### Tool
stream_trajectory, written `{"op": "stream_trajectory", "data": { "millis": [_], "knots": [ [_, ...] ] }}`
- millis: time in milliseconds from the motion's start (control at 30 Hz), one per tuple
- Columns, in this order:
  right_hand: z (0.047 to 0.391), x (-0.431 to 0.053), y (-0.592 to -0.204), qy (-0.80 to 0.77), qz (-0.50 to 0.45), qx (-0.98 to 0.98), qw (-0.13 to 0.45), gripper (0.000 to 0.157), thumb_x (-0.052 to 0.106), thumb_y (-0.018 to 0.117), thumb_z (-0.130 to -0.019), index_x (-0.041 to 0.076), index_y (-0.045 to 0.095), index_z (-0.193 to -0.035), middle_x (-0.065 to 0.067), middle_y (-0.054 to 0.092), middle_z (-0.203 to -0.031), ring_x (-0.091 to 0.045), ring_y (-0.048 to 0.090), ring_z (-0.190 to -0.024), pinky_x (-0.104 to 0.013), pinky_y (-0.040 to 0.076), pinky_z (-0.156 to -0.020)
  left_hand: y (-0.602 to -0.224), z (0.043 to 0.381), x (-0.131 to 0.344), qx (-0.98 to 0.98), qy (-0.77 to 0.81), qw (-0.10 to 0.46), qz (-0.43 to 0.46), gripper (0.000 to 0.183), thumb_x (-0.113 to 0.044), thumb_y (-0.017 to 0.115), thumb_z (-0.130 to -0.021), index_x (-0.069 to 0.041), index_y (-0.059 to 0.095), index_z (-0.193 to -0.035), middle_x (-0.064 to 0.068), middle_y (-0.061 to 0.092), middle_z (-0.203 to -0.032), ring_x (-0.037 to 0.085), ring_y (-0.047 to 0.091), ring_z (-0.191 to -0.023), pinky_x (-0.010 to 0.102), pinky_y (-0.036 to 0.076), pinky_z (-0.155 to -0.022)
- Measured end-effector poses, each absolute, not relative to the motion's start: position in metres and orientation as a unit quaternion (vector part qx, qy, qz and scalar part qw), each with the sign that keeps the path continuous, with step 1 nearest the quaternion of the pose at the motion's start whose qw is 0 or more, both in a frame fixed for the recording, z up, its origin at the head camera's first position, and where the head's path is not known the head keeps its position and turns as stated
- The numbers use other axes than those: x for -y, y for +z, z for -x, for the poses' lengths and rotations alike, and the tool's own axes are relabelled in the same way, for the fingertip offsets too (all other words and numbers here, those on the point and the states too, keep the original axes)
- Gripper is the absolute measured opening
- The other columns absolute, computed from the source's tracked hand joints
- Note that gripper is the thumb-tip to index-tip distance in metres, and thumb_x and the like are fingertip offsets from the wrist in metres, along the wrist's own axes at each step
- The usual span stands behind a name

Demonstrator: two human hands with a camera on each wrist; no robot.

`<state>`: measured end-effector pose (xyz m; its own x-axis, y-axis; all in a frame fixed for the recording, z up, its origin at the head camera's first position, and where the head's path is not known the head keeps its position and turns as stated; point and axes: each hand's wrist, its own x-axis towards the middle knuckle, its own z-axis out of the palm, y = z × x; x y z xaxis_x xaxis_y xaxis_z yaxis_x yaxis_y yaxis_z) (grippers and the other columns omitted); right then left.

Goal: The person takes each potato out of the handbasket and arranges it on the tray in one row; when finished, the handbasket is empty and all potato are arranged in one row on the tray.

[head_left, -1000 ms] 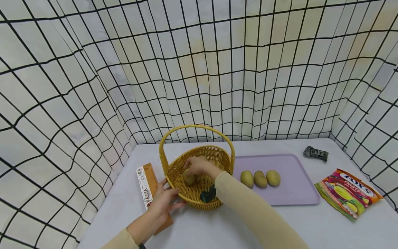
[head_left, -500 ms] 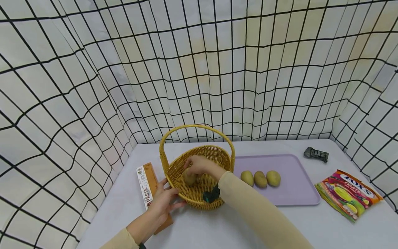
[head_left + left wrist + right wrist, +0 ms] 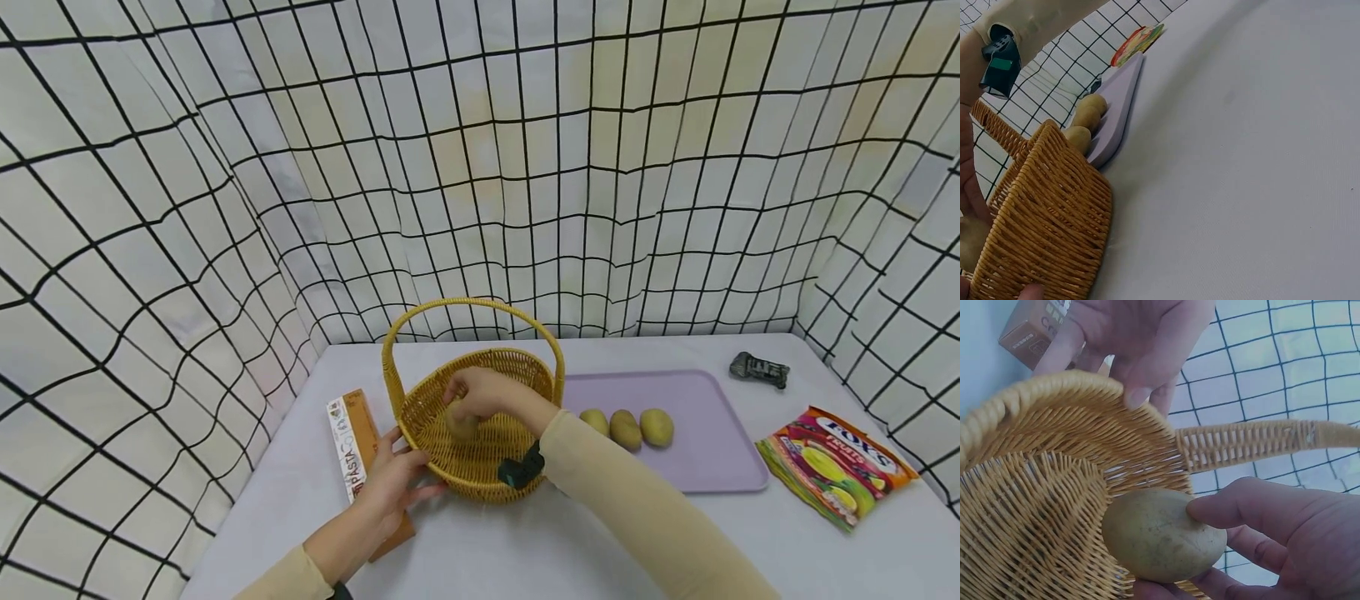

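A yellow wicker basket (image 3: 491,493) with a tall arched handle stands on the white table. My left hand (image 3: 393,482) grips its left rim; in the right wrist view, the thumb of the left hand (image 3: 1141,337) lies over the rim with the fingers outside. Inside the basket, my right hand (image 3: 486,393) holds a potato (image 3: 462,427). The right wrist view shows thumb and fingers around that smooth, yellowish potato (image 3: 1163,534), with the woven bottom beneath. The left wrist view catches only part of the potato (image 3: 971,244) past the basket wall (image 3: 1054,219).
Right of the basket lies a lilac tray (image 3: 712,450) bearing three potatoes (image 3: 626,430). A pasta box (image 3: 352,442) lies along the left, partly under the left forearm. A Fox's sweets bag (image 3: 836,467) and a small dark packet (image 3: 759,370) are at the right. Black-lined white sheeting surrounds the table.
My right hand has drawn slightly to the right within the basket, the potato shifting with it, and the forearm has slid right over the tray's near corner. The left hand keeps its grip.
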<state>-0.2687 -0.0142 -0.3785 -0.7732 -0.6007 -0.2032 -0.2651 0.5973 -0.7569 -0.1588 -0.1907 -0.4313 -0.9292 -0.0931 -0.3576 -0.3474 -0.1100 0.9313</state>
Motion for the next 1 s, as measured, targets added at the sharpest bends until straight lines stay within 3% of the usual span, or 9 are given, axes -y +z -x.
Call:
{"op": "stream_trajectory", "data": {
  "millis": [200,700,1000],
  "knots": [
    [0.262,0.009,-0.365,-0.350,0.271,-0.871,0.212,0.020,0.007,0.072,-0.089,0.014,0.068,-0.107,-0.004,0.063,-0.105,-0.015,0.057,-0.084,-0.025,0.051,-0.065,-0.431,0.159,0.191,-0.662,0.726,0.085,0.168,0.080,-0.002,0.050,-0.100,-0.008,0.002,-0.164,0.034,0.031,-0.158,0.047,0.049,-0.137,0.051,0.064,-0.091],
    [0.227,-0.017,-0.334,-0.329,0.316,-0.867,0.203,0.021,0.008,0.073,-0.087,0.021,0.066,-0.102,0.001,0.066,-0.101,-0.018,0.058,-0.092,-0.030,0.051,-0.074,-0.429,0.162,0.192,-0.666,0.721,0.083,0.169,0.081,-0.002,0.052,-0.099,-0.007,0.004,-0.165,0.033,0.033,-0.158,0.047,0.046,-0.140,0.053,0.064,-0.091],
    [0.209,-0.040,-0.326,-0.326,0.338,-0.864,0.181,0.025,0.007,0.075,-0.086,0.015,0.062,-0.107,0.001,0.065,-0.103,-0.017,0.058,-0.095,-0.030,0.052,-0.076,-0.431,0.161,0.191,-0.667,0.720,0.083,0.171,0.081,-0.002,0.050,-0.100,-0.007,0.002,-0.165,0.035,0.031,-0.158,0.048,0.045,-0.139,0.053,0.064,-0.091]
  ]
}}
